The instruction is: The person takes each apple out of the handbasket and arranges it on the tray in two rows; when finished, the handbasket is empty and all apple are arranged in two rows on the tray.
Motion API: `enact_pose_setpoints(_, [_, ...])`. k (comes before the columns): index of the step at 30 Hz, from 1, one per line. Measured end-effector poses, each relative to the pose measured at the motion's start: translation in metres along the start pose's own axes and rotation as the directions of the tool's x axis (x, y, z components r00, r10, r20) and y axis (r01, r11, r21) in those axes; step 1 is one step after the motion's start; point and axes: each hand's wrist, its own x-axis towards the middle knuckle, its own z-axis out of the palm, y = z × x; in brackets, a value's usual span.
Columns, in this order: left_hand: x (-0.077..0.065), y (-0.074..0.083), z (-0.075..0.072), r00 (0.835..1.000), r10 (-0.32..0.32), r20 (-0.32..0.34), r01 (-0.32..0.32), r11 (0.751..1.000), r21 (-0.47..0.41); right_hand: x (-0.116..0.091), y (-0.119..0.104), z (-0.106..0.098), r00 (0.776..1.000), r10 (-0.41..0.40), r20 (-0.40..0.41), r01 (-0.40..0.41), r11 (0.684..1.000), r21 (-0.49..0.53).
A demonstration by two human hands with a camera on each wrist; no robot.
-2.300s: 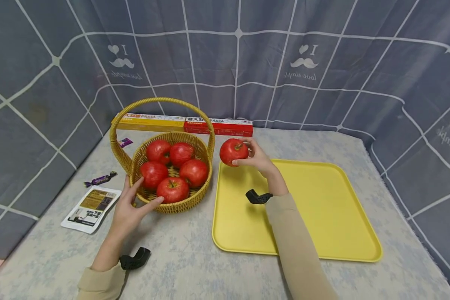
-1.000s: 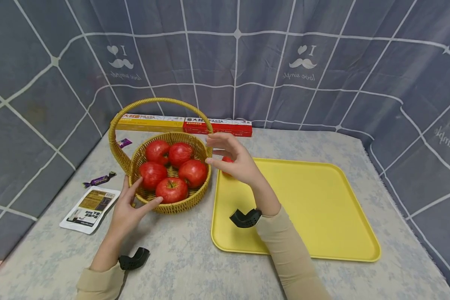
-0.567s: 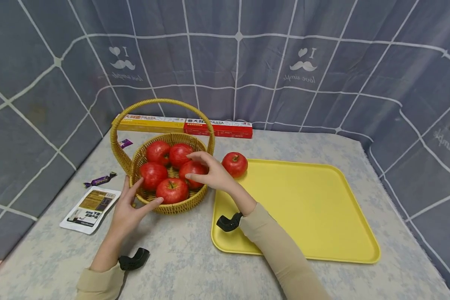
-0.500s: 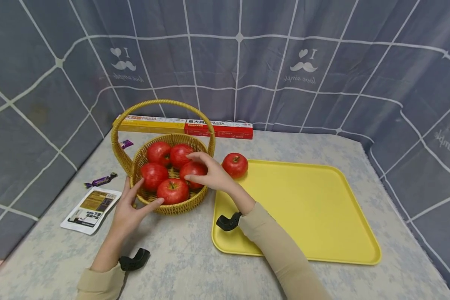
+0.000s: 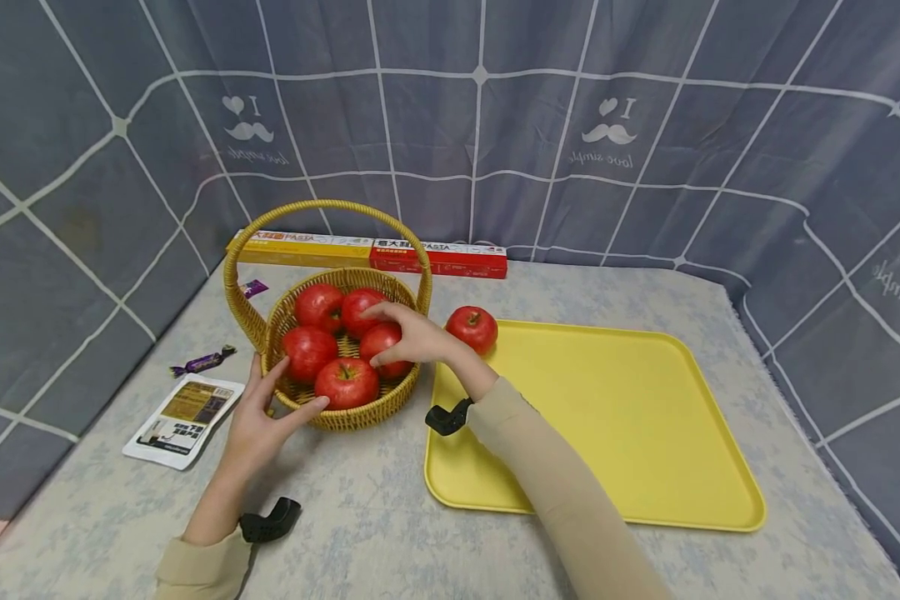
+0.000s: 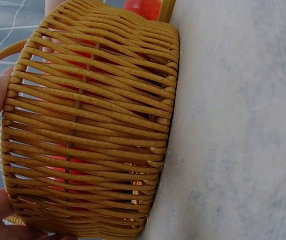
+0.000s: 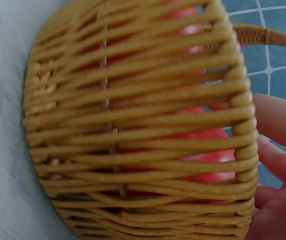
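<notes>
One apple (image 5: 472,331) now sits at the tray (image 5: 630,417), leaving five. Right hand (image 5: 417,337) arches over another (image 5: 381,345), grip unclear; left hand (image 5: 258,429) grips the basket (image 5: 356,418).

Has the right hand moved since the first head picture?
Yes, leftward: in the head view, the right hand went from the far-left corner of the yellow tray to over the right side of the basket.

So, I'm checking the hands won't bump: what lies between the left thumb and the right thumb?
The front red apple, in the wicker basket; the head view shows it.
</notes>
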Motion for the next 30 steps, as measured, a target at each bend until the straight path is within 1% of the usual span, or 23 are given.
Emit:
enact_pose_setpoints(2, [0.000, 0.000, 0.000, 1.000, -0.001, 0.001, 0.001, 1.000, 0.001, 0.003, 0.000, 0.000, 1.000, 0.025, 0.010, -0.025, 0.999, -0.042])
enact_pose_setpoints(5, [0.000, 0.000, -0.001, 1.000, -0.003, 0.005, 0.003, 1.000, -0.001, 0.006, -0.002, 0.001, 0.998, 0.056, -0.005, -0.056, 0.993, -0.108])
enact_pose_setpoints(7, [0.001, 0.000, -0.001, 1.000, -0.006, 0.008, 0.006, 1.000, 0.000, 0.007, -0.004, 0.004, 0.998, 0.052, -0.017, -0.054, 0.989, -0.139])
enact_pose_setpoints(9, [0.000, 0.000, -0.001, 1.000, -0.007, 0.009, 0.007, 1.000, 0.000, 0.006, -0.004, 0.007, 0.999, 0.035, -0.034, -0.040, 0.986, -0.160])
enact_pose_setpoints(13, [-0.001, -0.002, 0.000, 1.000, -0.004, 0.007, 0.004, 1.000, -0.002, 0.003, -0.004, 0.013, 0.998, -0.005, -0.070, -0.006, 0.987, -0.158])
enact_pose_setpoints(18, [-0.002, -0.001, 0.001, 1.000, -0.013, 0.013, 0.013, 1.000, 0.013, -0.006, -0.003, 0.017, 0.989, -0.069, -0.131, 0.046, 0.985, -0.166])
enact_pose_setpoints(20, [-0.003, 0.000, -0.001, 1.000, -0.020, 0.015, 0.020, 1.000, 0.022, -0.011, -0.005, 0.015, 0.981, -0.105, -0.162, 0.082, 0.986, -0.142])
enact_pose_setpoints(24, [-0.002, 0.001, -0.003, 1.000, -0.021, 0.016, 0.020, 1.000, 0.022, -0.026, -0.015, 0.004, 0.957, -0.162, -0.242, 0.166, 0.986, -0.004])
enact_pose_setpoints(27, [-0.001, 0.000, -0.002, 1.000, -0.015, 0.013, 0.015, 1.000, 0.021, -0.040, -0.024, -0.011, 0.938, -0.184, -0.293, 0.225, 0.968, 0.110])
enact_pose_setpoints(30, [0.000, -0.002, -0.001, 1.000, -0.009, 0.010, 0.009, 1.000, 0.018, -0.055, -0.029, -0.030, 0.914, -0.204, -0.349, 0.285, 0.937, 0.199])
